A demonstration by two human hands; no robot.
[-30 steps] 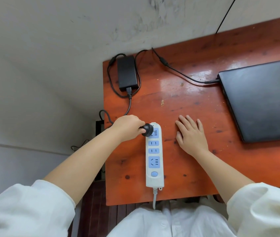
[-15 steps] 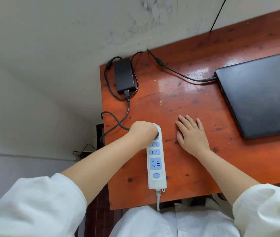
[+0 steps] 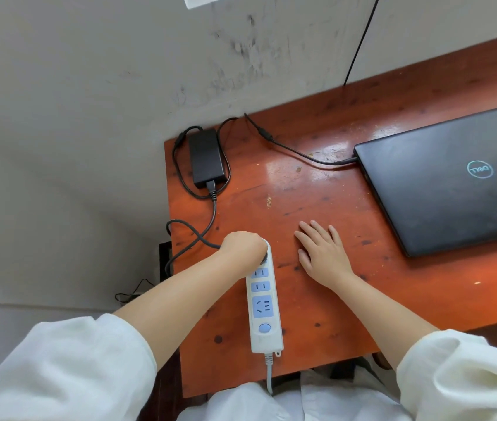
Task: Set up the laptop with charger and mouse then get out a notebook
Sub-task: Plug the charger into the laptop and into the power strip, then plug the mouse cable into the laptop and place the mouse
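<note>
Laptop (image 3: 453,177) — lid shut, sitting at the right of the desk (image 3: 317,299), with its thin power lead already plugged into its left edge. That lead runs back to the charger brick (image 3: 206,158) at the desk's far left corner, and from the brick a thicker cable (image 3: 198,235) loops down toward the left hand (image 3: 242,249). A second ago the black plug was out in plain sight, held at the top of the power strip (image 3: 264,302); now it's gone under the fist, and the left hand is bunched tight, pressing down on the strip's topmost socket. I'd call that the plug being seated — though the hand hides it, so whether it's fully home I can't tell. The right hand (image 3: 321,255) is as it was, flat on the wood just beside the strip, fingers loosely spread, holding nothing. If the plug is in, the charger is done. The mouse and notebook are nowhere in view, and the lid is yet to open.
</note>
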